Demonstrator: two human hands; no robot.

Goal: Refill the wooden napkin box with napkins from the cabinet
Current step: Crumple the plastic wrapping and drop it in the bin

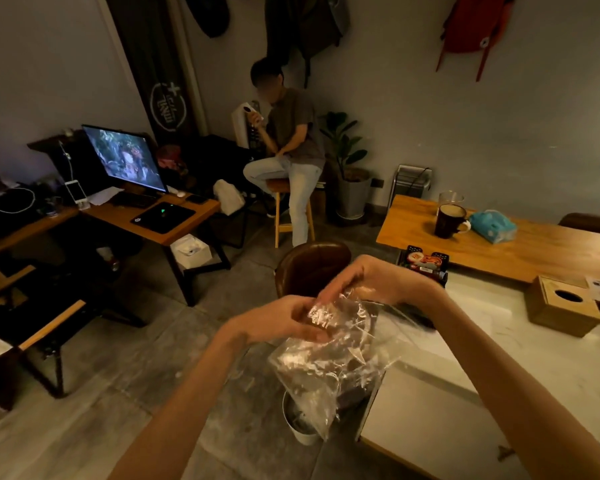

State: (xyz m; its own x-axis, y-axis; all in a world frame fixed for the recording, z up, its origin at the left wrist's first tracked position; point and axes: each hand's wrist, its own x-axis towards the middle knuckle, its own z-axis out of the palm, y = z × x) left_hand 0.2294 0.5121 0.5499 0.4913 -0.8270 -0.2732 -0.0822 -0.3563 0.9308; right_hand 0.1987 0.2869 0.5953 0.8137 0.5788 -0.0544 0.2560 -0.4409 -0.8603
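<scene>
Desk with lit monitor at 10 o'clock, phone and mouse pad on the wood top. A person on a stool at 12 o'clock, back by the wall, potted plant just beside them.

Centre frame: left hand curled, fingers closed on the top edge of a clear plastic bag – pinching the crinkled film. Right hand meets it from 1 o'clock, fingers bent down onto the same bag mouth, gripping the film. The two hands nearly touch. Bag hangs down from them in front of the pale counter; contents inside look like a pale stack but too glary to tell. Small white cup on the floor below the bag, at 6 o'clock.

Wooden napkin box sits on the counter at 3 o'clock, well apart from the hands – round hole on top, upright. Behind it, at 2 o'clock, a wooden table with a dark mug and a blue tissue pack just beside it.
</scene>
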